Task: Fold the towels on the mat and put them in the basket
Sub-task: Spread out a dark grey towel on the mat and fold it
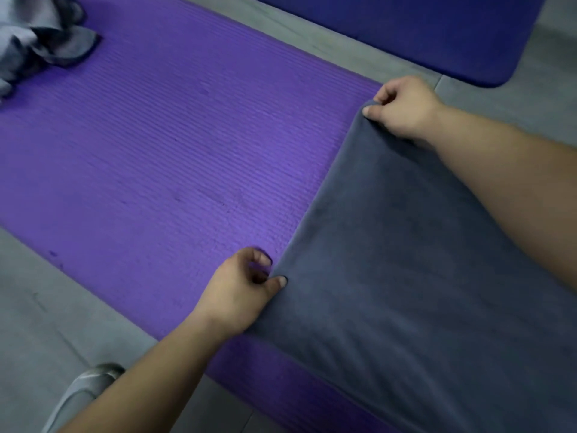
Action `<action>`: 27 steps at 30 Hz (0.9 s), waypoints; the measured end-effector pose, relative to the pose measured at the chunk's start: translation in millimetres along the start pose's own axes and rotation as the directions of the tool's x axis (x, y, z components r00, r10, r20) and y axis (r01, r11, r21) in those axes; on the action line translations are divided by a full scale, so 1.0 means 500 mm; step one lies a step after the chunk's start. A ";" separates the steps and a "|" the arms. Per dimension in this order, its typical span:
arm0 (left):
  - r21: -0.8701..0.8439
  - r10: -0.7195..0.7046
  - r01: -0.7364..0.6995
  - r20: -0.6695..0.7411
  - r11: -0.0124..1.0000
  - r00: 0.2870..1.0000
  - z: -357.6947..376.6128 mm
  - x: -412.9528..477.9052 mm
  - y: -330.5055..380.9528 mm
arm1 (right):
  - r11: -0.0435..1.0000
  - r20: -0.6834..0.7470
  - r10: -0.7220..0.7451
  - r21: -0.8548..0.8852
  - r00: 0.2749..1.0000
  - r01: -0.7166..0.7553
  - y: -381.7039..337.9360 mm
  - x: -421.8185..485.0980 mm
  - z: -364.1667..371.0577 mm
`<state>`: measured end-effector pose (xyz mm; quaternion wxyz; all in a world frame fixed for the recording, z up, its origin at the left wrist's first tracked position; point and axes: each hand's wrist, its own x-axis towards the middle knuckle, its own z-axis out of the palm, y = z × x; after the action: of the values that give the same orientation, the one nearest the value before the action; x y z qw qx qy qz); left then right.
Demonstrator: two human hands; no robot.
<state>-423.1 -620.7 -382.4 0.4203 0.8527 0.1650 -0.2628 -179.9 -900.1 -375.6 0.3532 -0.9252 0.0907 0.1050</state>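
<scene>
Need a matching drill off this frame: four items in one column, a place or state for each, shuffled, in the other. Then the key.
1 left hand
2 right hand
3 crumpled towels
4 blue mat

A beyond the floor strip, top right
B pinches near corner of grey towel
C heaped on purple mat, top left
D pinches far corner of grey towel

Pairs: 1-B, 2-D, 3-C, 4-A

You look down on a grey floor (pixel 46 307) with faint seams; a dark blue mat (pixel 406 32) lies on it at far right, dimly lit.
</scene>
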 end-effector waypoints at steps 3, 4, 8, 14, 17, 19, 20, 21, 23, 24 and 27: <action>-0.084 -0.018 0.020 0.014 0.996 1.000 -0.025 0.009 -0.008 | 1.000 0.018 0.004 0.025 1.000 -0.005 -0.017 0.005 -0.006; -0.092 -0.016 0.012 -0.036 0.996 0.999 -0.035 0.013 -0.010 | 0.999 0.001 0.002 0.038 1.000 -0.002 -0.025 0.010 -0.006; -0.023 0.017 -0.026 -0.317 0.999 0.948 -0.083 0.047 -0.018 | 0.996 -0.098 -0.028 0.087 0.995 0.037 -0.072 0.039 0.012; 0.143 0.035 0.000 -0.242 0.990 0.970 -0.128 0.058 -0.056 | 0.995 -0.114 -0.032 0.091 0.993 0.042 -0.108 0.060 0.069; 0.134 0.000 0.038 -0.269 0.990 0.963 -0.143 0.055 -0.080 | 0.991 -0.090 0.004 0.134 0.996 0.008 -0.107 0.066 0.077; 0.110 -0.024 0.061 -0.303 0.992 0.953 -0.150 0.052 -0.096 | 0.992 -0.071 -0.001 0.122 0.997 0.010 -0.101 0.075 0.083; 0.095 -0.021 0.053 -0.309 0.994 0.951 -0.151 0.050 -0.102 | 0.996 -0.064 -0.016 0.092 0.998 0.022 -0.099 0.077 0.087; 0.083 -0.008 0.035 -0.312 0.996 0.950 -0.149 0.046 -0.106 | 0.997 -0.056 -0.036 0.065 0.998 0.040 -0.099 0.075 0.090; 0.076 0.024 0.000 -0.315 0.997 0.949 -0.147 0.039 -0.110 | 0.997 -0.047 -0.055 0.060 0.997 0.058 -0.101 0.070 0.097; 0.064 0.029 -0.009 -0.309 0.998 0.951 -0.146 0.037 -0.112 | 0.996 -0.049 -0.057 0.071 0.997 0.061 -0.102 0.067 0.097; -0.051 0.023 -0.035 -0.228 0.998 0.973 -0.144 0.038 -0.115 | 0.997 -0.066 -0.049 0.064 0.997 0.054 -0.111 0.059 0.089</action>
<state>-414.3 -527.6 -393.1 0.4255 0.8677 0.2068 -0.1527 -144.1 -832.2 -380.6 0.3827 -0.9181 0.0815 0.0630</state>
